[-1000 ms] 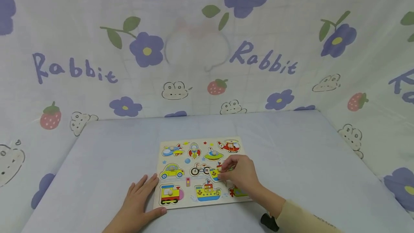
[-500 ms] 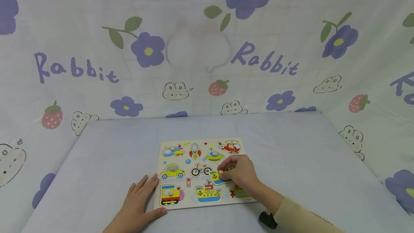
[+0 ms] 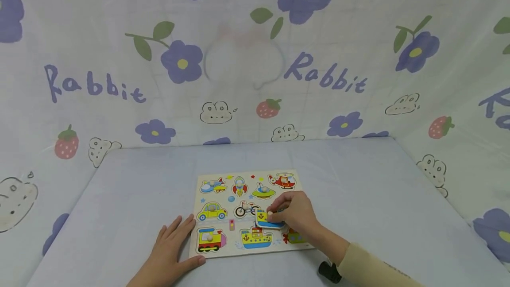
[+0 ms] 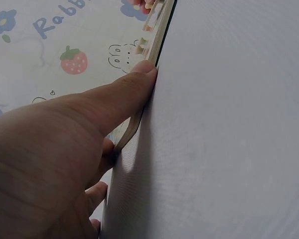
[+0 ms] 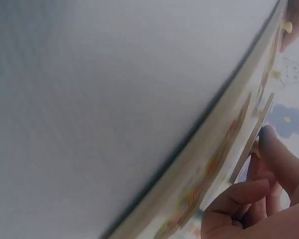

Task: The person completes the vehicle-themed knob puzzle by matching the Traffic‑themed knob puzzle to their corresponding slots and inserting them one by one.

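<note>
My right hand (image 3: 296, 214) pinches a flat ship puzzle piece (image 3: 262, 219) by its small knob, just above the peg puzzle board (image 3: 231, 248). Below the piece on the board lies the matching ship outline (image 3: 256, 239), its upper part overlapped in the head view. From the side, the right wrist view shows the piece (image 5: 254, 137) tilted and apart from the board, thumb at its knob. My left hand (image 3: 169, 247) rests with spread fingers at the board's left side, thumb (image 4: 124, 92) on the front corner.
Other knobbed pieces sit in the board: a train (image 3: 210, 239), a car (image 3: 212, 211), a bicycle (image 3: 246, 209) and a plane (image 3: 213, 185). The submarine (image 3: 295, 236) is partly behind the right hand. A small black object (image 3: 330, 272) lies by the right sleeve.
The ship piece has shifted slightly left and down and turned more level, showing more of its blue and yellow hull. My left hand has stayed put.
</note>
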{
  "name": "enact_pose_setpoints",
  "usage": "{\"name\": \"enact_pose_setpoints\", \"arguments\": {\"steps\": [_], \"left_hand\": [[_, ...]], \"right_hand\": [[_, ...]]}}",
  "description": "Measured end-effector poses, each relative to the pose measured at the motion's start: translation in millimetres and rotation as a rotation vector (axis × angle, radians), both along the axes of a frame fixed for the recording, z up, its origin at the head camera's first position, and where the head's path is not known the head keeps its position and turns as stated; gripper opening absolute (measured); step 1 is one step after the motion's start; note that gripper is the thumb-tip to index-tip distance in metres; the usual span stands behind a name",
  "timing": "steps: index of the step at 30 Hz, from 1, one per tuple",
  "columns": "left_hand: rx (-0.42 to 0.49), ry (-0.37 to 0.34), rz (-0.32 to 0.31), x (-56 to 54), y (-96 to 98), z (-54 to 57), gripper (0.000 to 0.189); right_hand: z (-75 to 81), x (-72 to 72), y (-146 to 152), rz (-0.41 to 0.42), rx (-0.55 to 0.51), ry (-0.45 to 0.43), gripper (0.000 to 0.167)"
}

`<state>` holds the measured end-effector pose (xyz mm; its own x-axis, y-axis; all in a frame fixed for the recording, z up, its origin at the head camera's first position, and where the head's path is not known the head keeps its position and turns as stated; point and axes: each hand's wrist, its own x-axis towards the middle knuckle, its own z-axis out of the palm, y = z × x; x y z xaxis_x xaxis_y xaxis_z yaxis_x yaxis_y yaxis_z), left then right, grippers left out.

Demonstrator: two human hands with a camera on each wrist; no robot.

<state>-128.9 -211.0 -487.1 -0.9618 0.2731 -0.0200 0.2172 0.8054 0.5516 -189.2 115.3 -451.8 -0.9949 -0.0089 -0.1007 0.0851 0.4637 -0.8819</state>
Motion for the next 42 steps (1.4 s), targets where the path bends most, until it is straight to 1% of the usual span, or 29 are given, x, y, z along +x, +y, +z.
{"name": "enact_pose_setpoints", "arguments": {"steps": [5, 10, 15, 19, 24, 29, 42], "left_hand": [[0.002, -0.012, 0.004, -0.7, 2.5, 1.9, 0.101], [-0.003, -0.015, 0.009, -1.1, 3.9, 2.1, 0.101], [0.010, -0.006, -0.001, -1.0, 4.3, 2.7, 0.100], [0.011, -0.001, -0.005, -0.2, 5.4, 3.5, 0.099], [0.002, -0.011, 0.008, -0.1, 7.3, 3.5, 0.101], [0.003, -0.013, 0.005, 0.0, 7.6, 3.3, 0.101], [-0.009, 0.003, 0.002, -0.4, 2.4, 0.4, 0.103]], "right_hand": [[3.7, 5.6, -6, 0.027, -0.014, -0.014, 0.020], [5.5, 10.9, -13, 0.070, -0.076, -0.054, 0.020], [3.2, 16.4, -17, 0.110, -0.121, -0.093, 0.021], [-1.6, 19.1, -20, 0.137, -0.108, -0.091, 0.021], [-2.9, 19.8, -24, 0.165, -0.087, -0.073, 0.022], [-2.9, 20.8, -23, 0.186, -0.072, -0.084, 0.024], [-3.0, 15.6, -23, 0.261, -0.108, -0.120, 0.022]]}}
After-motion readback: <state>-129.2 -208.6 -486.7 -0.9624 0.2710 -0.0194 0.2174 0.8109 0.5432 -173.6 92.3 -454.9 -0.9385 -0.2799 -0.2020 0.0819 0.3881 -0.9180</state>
